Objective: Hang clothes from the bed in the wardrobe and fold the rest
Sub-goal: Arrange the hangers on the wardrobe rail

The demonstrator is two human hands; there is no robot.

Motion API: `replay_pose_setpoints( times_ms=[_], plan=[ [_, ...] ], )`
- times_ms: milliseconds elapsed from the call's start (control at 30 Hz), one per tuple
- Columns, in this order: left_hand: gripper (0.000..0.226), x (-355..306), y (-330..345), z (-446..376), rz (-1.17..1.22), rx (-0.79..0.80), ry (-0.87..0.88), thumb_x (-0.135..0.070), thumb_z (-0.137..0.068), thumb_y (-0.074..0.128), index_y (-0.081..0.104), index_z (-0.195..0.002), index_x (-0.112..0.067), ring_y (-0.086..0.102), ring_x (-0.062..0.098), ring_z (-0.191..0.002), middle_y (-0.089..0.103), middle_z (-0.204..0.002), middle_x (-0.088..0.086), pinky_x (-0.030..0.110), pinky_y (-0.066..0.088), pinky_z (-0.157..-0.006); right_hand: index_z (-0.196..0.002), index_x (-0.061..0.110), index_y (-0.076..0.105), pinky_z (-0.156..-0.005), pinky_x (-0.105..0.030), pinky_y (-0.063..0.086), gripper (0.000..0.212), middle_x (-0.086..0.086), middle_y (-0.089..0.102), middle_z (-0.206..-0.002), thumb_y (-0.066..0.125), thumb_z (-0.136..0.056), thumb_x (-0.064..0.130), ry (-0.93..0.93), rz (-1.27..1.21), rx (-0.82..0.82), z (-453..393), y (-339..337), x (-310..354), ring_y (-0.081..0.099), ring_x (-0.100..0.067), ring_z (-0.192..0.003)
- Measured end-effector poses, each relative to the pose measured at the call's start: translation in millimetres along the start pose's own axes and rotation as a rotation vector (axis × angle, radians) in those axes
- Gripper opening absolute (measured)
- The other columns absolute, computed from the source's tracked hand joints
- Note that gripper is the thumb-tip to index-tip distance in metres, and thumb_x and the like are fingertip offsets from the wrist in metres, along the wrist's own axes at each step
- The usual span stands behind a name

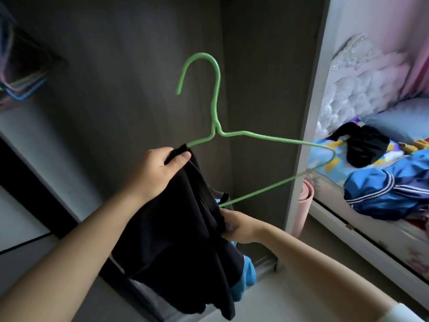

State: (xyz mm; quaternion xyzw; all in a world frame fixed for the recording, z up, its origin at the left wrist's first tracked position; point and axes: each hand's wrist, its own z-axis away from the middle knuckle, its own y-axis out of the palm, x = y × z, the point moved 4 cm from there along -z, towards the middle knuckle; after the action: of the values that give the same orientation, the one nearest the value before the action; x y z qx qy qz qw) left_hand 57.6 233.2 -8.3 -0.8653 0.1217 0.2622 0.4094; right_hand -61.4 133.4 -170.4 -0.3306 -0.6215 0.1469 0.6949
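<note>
A green wire hanger (255,135) is held up in front of the dark wardrobe interior (130,73), hook pointing up. A black garment (183,240) hangs over the hanger's left end. My left hand (154,169) pinches the garment's top edge against the hanger's left shoulder. My right hand (239,226) grips the garment's right side just below the hanger's bottom bar. On the bed (320,159) at right lie a black garment (364,145) and a blue jacket with white stripes (390,191).
Several coloured hangers (21,82) hang at the upper left inside the wardrobe. A blue cloth (246,275) lies low in the wardrobe behind the black garment. A rolled pink mat (301,205) stands against the wardrobe's white side panel (308,108). A tufted headboard (362,80) rises at right.
</note>
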Motion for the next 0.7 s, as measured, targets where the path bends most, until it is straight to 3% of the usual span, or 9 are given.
replay_pose_setpoints(
  times_ms=[67, 133, 200, 300, 367, 433, 567, 633, 700],
  plan=[
    [0.043, 15, -15, 0, -0.043, -0.079, -0.058, -0.04, -0.084, 0.056, 0.04, -0.055, -0.012, 0.038, 0.004, -0.044, 0.032, -0.045, -0.008, 0.016, 0.028, -0.047, -0.122, 0.005, 0.051, -0.082, -0.02, 0.037, 0.039, -0.013, 0.058, -0.121, 0.055, -0.084, 0.01, 0.157, 0.284, 0.087, -5, -5, -5, 0.053, -0.025, -0.113],
    [0.042, 28, -25, 1, -0.093, -0.12, -0.109, -0.047, -0.077, 0.044, 0.043, -0.057, -0.01, 0.039, 0.007, -0.045, 0.035, -0.049, -0.005, 0.02, 0.027, -0.048, -0.12, 0.006, 0.051, -0.087, -0.028, 0.04, 0.037, -0.014, 0.056, -0.123, 0.054, -0.086, 0.02, 0.288, 0.54, 0.123, 1, -18, -19, 0.052, -0.028, -0.115],
    [0.043, 43, -31, 7, -0.069, -0.125, -0.163, -0.047, -0.077, 0.044, 0.035, -0.053, -0.013, 0.034, 0.006, -0.041, 0.031, -0.044, -0.009, 0.021, 0.023, -0.044, -0.122, 0.009, 0.05, -0.093, -0.03, 0.039, 0.037, -0.011, 0.053, -0.128, 0.051, -0.086, 0.018, 0.302, 0.694, 0.07, 6, -32, -30, 0.048, -0.026, -0.12],
    [0.054, 73, -33, 19, 0.025, -0.08, -0.271, -0.05, -0.079, 0.056, 0.021, -0.051, -0.019, 0.026, 0.006, -0.036, 0.024, -0.034, -0.01, 0.021, 0.015, -0.041, -0.11, 0.004, 0.059, -0.087, -0.029, 0.042, 0.031, -0.013, 0.061, -0.115, 0.052, -0.082, 0.013, 0.175, 0.705, -0.125, 14, -59, -37, 0.056, -0.026, -0.111],
    [0.055, 93, -32, 31, 0.078, -0.058, -0.342, -0.061, -0.069, 0.053, 0.021, -0.052, -0.02, 0.022, 0.005, -0.039, 0.022, -0.036, -0.011, 0.023, 0.014, -0.045, -0.09, -0.001, 0.068, -0.071, -0.029, 0.051, 0.032, -0.015, 0.069, -0.086, 0.05, -0.071, 0.018, -0.031, 0.681, -0.331, 19, -78, -31, 0.068, -0.028, -0.082],
    [0.053, 108, -28, 44, 0.146, -0.062, -0.384, -0.065, -0.062, 0.049, 0.022, -0.052, -0.02, 0.021, 0.004, -0.042, 0.021, -0.039, -0.012, 0.028, 0.016, -0.049, -0.071, -0.001, 0.068, -0.058, -0.033, 0.053, 0.037, -0.011, 0.065, -0.061, 0.043, -0.062, 0.024, -0.211, 0.701, -0.501, 29, -91, -26, 0.065, -0.024, -0.054],
    [0.049, 119, -19, 58, 0.215, -0.049, -0.424, -0.065, -0.063, 0.047, 0.024, -0.05, -0.024, 0.021, 0.003, -0.043, 0.021, -0.041, -0.013, 0.029, 0.015, -0.053, -0.07, 0.004, 0.069, -0.06, -0.046, 0.048, 0.039, -0.009, 0.064, -0.066, 0.038, -0.063, 0.026, -0.228, 0.847, -0.636, 33, -94, -19, 0.064, -0.022, -0.064],
    [0.048, 123, -16, 61, 0.267, -0.018, -0.427, -0.065, -0.063, 0.047, 0.025, -0.054, -0.023, 0.024, 0.004, -0.051, 0.025, -0.05, -0.015, 0.029, 0.016, -0.056, -0.07, 0.005, 0.069, -0.061, -0.043, 0.046, 0.039, -0.008, 0.065, -0.07, 0.037, -0.063, 0.027, -0.209, 0.889, -0.637, 32, -91, -19, 0.067, -0.025, -0.065],
    [0.047, 131, -13, 66, 0.3, 0.016, -0.43, -0.059, -0.069, 0.049, 0.031, -0.059, -0.017, 0.03, 0.014, -0.066, 0.03, -0.064, 0.001, 0.027, 0.02, -0.06, -0.066, 0.006, 0.067, -0.066, -0.035, 0.039, 0.037, -0.007, 0.065, -0.068, 0.037, -0.063, 0.027, -0.169, 0.886, -0.69, 35, -92, -22, 0.066, -0.025, -0.063]
  ],
)
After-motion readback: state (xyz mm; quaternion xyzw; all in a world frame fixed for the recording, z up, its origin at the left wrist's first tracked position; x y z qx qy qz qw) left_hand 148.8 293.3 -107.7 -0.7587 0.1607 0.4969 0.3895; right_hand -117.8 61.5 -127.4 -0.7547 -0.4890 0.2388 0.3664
